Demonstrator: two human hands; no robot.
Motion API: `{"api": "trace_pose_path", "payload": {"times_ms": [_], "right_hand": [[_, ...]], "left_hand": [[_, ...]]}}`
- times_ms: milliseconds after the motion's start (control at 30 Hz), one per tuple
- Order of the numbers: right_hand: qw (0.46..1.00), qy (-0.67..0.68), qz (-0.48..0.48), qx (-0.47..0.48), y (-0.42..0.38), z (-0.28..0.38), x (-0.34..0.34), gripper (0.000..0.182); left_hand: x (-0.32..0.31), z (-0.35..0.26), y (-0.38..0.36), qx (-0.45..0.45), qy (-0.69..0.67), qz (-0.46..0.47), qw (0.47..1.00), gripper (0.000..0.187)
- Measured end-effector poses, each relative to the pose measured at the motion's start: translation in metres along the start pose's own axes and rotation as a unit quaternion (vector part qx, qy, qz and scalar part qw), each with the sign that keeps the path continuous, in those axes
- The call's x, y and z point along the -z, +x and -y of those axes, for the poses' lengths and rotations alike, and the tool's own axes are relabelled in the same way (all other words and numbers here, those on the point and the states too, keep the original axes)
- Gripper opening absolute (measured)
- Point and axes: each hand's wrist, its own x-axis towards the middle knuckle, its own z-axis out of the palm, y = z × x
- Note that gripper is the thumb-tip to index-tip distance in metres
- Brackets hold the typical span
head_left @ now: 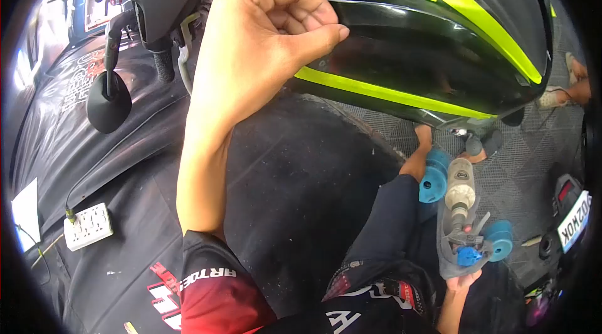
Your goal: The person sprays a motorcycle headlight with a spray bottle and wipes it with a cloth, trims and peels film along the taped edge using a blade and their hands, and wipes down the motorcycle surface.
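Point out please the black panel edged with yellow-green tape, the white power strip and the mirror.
Black panel (414,52): head view, middle of its glossy face.
White power strip (88,227): head view, its socket face.
Mirror (109,104): head view, its rounded head.

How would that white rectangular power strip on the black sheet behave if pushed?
The white rectangular power strip would probably slide rather than roll, being flat and boxy. Its casing looks like hard plastic, so likely stiff. The thin black cord plugged in may tug it back.

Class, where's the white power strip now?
In the head view, the white power strip lies on the black sheet at the lower left, left of the red sleeve.
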Motion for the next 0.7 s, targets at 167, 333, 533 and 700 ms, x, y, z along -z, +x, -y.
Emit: {"api": "trace_pose_path", "payload": {"times_ms": [167, 333, 533, 700], "right_hand": [[1.0, -0.009, -0.005, 0.003, -0.002, -0.003, 0.007, 0.071], [0.999, -0.026, -0.031, 0.0, -0.007, -0.002, 0.019, 0.075], [0.994, -0.052, -0.086, 0.031, -0.005, -0.006, 0.016, 0.071], [0.994, -0.063, -0.071, 0.052, 0.005, -0.009, -0.001, 0.073]], "left_hand": [[0.0, 0.003, 0.002, -0.014, -0.008, 0.0, 1.0, 0.008], [-0.003, 0.003, 0.001, -0.017, -0.018, -0.011, 1.0, 0.009], [-0.007, 0.001, -0.001, -0.003, -0.047, -0.023, 0.999, 0.01], [-0.009, 0.001, -0.003, -0.015, -0.026, -0.035, 0.999, 0.01]]}}
